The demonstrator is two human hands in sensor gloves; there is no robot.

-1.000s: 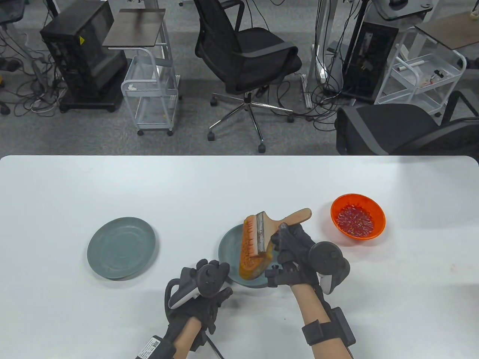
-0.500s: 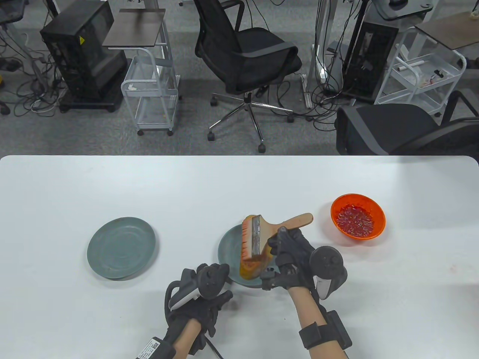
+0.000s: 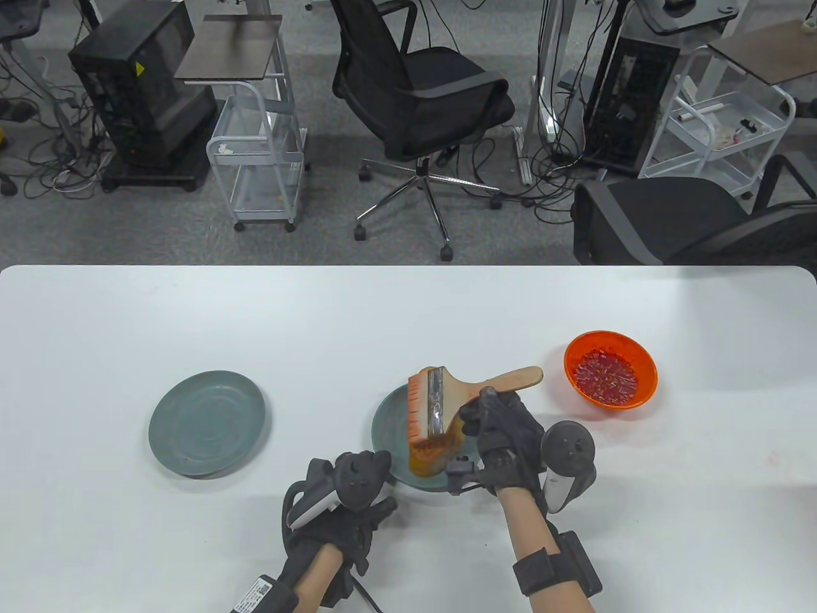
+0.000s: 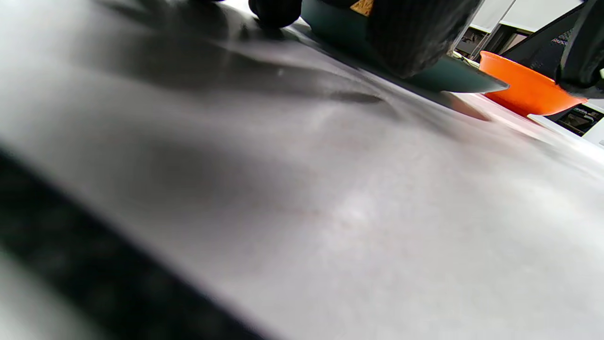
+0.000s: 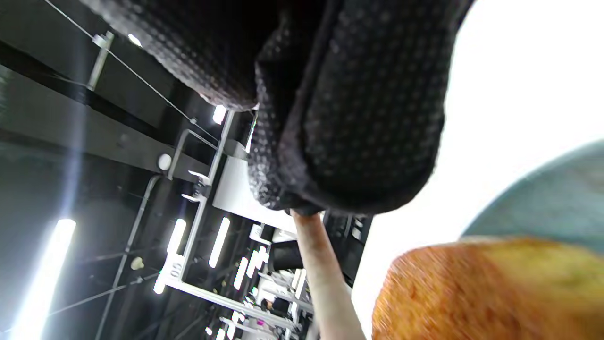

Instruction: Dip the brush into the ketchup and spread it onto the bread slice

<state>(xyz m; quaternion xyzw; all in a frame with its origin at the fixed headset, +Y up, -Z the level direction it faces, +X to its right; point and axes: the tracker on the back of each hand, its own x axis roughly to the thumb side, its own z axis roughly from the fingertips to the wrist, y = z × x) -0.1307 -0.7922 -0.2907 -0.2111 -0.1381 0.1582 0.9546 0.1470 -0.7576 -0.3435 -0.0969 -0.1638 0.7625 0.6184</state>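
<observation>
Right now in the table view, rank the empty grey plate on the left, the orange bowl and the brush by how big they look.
1. Empty grey plate, clearly widest.
2 and 3. Brush and orange bowl: unsure. The brush looks longer tip to handle, but the right hand holds it raised, nearer the camera, which may inflate it.

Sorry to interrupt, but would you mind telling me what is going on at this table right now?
A person in sensor gloves is spreading ketchup on a bread slice that lies on a grey plate. The right hand holds a wide wooden brush by its handle, bristles over the bread. The left hand rests at the near edge of that plate. An orange bowl of ketchup sits to the right, and a second grey plate to the left.
</observation>
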